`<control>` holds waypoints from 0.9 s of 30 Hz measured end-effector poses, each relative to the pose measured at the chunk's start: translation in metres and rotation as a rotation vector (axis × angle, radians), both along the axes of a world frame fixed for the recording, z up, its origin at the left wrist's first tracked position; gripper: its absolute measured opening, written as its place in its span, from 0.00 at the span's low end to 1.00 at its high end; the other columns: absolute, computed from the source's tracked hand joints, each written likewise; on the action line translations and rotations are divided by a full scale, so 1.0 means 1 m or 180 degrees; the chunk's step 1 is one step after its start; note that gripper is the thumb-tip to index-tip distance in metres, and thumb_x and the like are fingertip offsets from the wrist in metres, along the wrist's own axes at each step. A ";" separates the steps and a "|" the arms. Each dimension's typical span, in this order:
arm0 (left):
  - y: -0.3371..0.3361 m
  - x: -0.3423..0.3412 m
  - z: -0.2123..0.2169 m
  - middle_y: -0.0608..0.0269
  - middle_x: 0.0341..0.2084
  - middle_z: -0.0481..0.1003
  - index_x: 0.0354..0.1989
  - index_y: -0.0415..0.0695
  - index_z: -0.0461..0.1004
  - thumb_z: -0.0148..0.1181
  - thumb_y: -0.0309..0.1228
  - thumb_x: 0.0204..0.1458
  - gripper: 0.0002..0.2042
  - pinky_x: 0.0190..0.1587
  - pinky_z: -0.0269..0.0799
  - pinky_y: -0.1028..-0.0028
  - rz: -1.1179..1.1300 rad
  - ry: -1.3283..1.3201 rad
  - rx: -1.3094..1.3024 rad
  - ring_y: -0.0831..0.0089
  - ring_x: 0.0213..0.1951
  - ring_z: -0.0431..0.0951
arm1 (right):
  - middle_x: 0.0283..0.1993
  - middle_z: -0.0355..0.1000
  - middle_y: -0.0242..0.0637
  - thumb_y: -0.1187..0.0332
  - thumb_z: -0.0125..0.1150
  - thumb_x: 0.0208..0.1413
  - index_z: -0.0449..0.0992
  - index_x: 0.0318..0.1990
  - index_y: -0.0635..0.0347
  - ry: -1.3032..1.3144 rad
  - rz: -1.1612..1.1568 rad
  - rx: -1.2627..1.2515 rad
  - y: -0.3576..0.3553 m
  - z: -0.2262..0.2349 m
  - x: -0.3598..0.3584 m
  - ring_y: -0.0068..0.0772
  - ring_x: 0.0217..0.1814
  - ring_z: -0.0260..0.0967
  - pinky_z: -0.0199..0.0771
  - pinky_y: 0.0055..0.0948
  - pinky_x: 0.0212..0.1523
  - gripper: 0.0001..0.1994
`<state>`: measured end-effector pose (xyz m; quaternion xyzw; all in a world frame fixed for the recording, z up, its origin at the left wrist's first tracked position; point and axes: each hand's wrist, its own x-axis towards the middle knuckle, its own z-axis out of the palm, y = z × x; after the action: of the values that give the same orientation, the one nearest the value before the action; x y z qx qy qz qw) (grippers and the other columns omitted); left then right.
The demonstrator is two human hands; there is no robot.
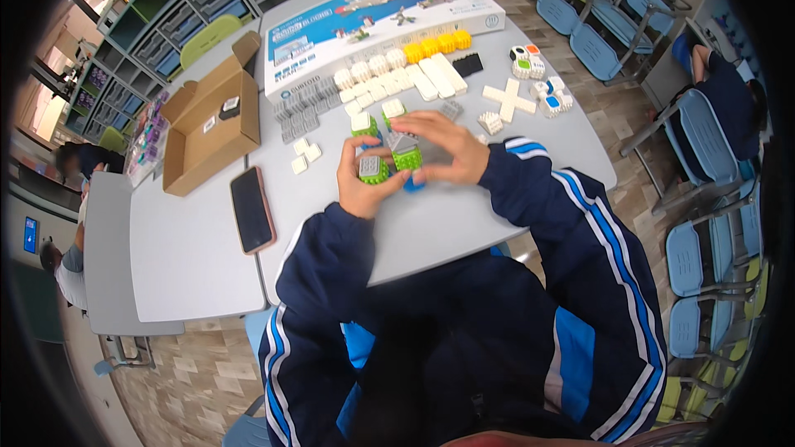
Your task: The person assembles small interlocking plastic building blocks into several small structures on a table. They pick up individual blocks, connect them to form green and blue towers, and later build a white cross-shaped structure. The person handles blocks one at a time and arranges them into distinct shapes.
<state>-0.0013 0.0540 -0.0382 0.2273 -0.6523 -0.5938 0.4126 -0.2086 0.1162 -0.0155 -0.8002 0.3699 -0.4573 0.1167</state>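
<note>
- The block model (406, 160), made of green cubes with grey and white tops, is sitting between the two hands, just above the near part of the grey table (195, 261). A blue piece (414, 185) is showing below it.
- The left hand (358, 190) is closing around the model's near left side, its thumb lying along a green cube with a grey studded top.
- The right hand (457, 151) is arching over the model's right side, fingers above and thumb below; whether it is gripping firmly, I cannot tell. Both hands are working close together.
- Three white tiles (305, 155) are lying left of the model.
- Beyond it, grey blocks (302, 108), round white pieces (377, 66), round yellow pieces (437, 45), long white bars (441, 76) and a black block (469, 64) are lining up in front of a large blue-and-white box (381, 21).
- To the right, a white cross (508, 100) is lying near two chunky white builds, one with orange and black (525, 60), one with blue (552, 96).
- To the left, a phone (252, 209) is lying near an open cardboard tray (211, 134).
- Farther out, blue chairs (596, 51) are standing on the right, and shelves (190, 25) are lining the far left.
</note>
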 end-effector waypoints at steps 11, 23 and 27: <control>0.010 0.002 0.004 0.58 0.37 0.77 0.56 0.42 0.63 0.68 0.17 0.44 0.29 0.46 0.74 0.73 -0.0494 0.0421 0.0688 0.73 0.41 0.77 | 0.66 0.51 0.52 0.61 0.80 0.26 0.49 0.66 0.64 0.0098 -0.0055 0.0088 0.009 -0.006 0.022 0.56 0.67 0.50 0.52 0.46 0.66 0.57; 0.008 0.005 -0.005 0.59 0.43 0.76 0.61 0.41 0.63 0.67 0.18 0.45 0.32 0.50 0.71 0.74 -0.0603 0.0328 0.0693 0.75 0.45 0.75 | 0.57 0.56 0.51 0.71 0.75 0.24 0.53 0.63 0.63 -0.0368 0.0034 0.0113 0.014 -0.012 0.030 0.53 0.60 0.59 0.62 0.39 0.60 0.51; 0.008 0.001 0.003 0.57 0.44 0.75 0.62 0.42 0.62 0.67 0.17 0.44 0.33 0.50 0.72 0.73 -0.0547 0.0393 0.0757 0.73 0.45 0.76 | 0.61 0.55 0.52 0.68 0.77 0.25 0.52 0.64 0.62 -0.0216 0.0137 0.0056 0.005 -0.012 0.023 0.54 0.63 0.57 0.61 0.40 0.61 0.53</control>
<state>-0.0001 0.0623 -0.0350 0.1809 -0.5678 -0.7128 0.3698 -0.1853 0.1211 -0.0280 -0.7910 0.3524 -0.4784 0.1460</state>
